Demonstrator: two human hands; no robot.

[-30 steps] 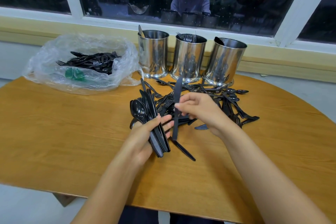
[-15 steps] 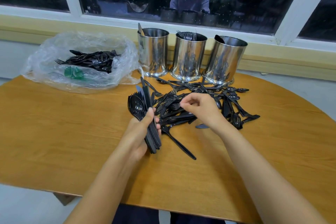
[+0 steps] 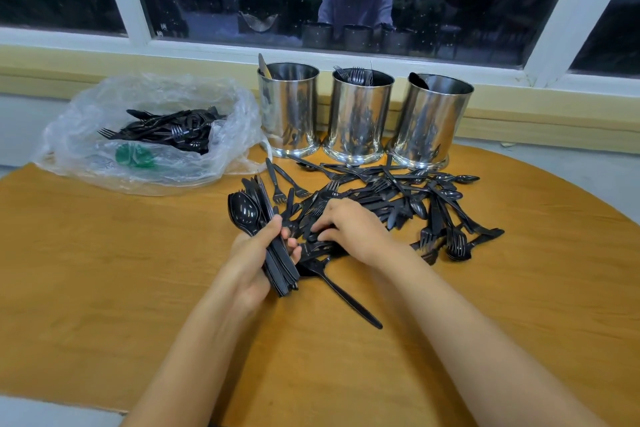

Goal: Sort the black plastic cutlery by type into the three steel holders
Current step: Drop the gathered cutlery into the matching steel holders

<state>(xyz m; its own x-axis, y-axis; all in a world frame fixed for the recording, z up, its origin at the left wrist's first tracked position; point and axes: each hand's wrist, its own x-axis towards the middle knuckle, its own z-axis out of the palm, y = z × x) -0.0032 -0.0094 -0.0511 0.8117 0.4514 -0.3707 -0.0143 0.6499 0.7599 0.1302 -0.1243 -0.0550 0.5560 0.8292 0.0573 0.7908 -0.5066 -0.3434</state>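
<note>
Pickup from loose pile (image 3: 415, 198) in front of far steel holders (image 3: 356, 118): cutlery bundle (image 3: 282, 270) clasped in left hand (image 3: 252, 256), right hand (image 3: 353, 229) fingers curled onto pile, grip on any piece unclear; next probably freeing one piece, then dropping by type into holders.

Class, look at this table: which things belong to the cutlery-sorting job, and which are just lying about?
Job: three steel holders, loose cutlery pile, cutlery bundle in left hand, bagged cutlery.
Lying about: clear plastic bag, green item inside it.
</note>
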